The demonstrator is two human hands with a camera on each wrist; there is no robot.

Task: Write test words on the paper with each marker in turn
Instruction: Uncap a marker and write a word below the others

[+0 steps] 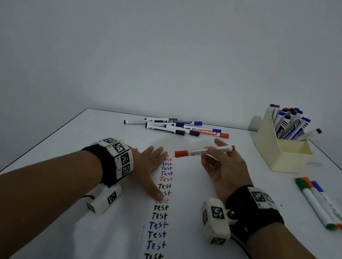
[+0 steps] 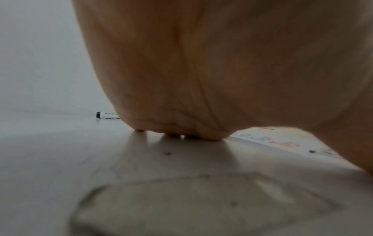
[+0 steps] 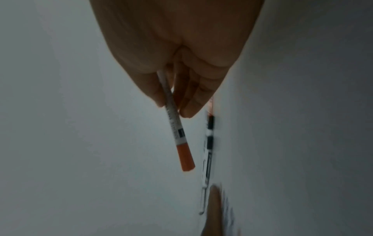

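- Head view, hands: my left hand (image 1: pixel 150 165) lies flat, fingers straight and spread, pressing the left edge of the paper strip (image 1: pixel 157 232); my right hand (image 1: pixel 223 169) is raised palm-up above the table (image 1: pixel 90 140), fingers curled around a red marker (image 1: pixel 204 151), cap on, held crosswise over the strip's far end.
- Head view, paper: one column of "Test" words in red, black and blue runs down the strip; my left thumb covers part of two of them.
- Head view, stock: loose markers (image 1: pixel 177 125) lie in a cluster at the table's far edge; a cream holder (image 1: pixel 280 152) at far right stands packed with markers; three markers (image 1: pixel 323 206), green, orange and blue, lie side by side near the right edge.
- Left wrist view: palm (image 2: pixel 201 71) seen from below, fingertips touching the table; a black-ended marker (image 2: pixel 106 115) lies beyond; the written strip (image 2: pixel 282 142) shows blurred at right.
- Right wrist view: thumb and fingers (image 3: pixel 189 102) pinch the white barrel of the marker (image 3: pixel 175 127), its red-orange cap pointing away; the loose markers (image 3: pixel 209 151) appear blurred behind.
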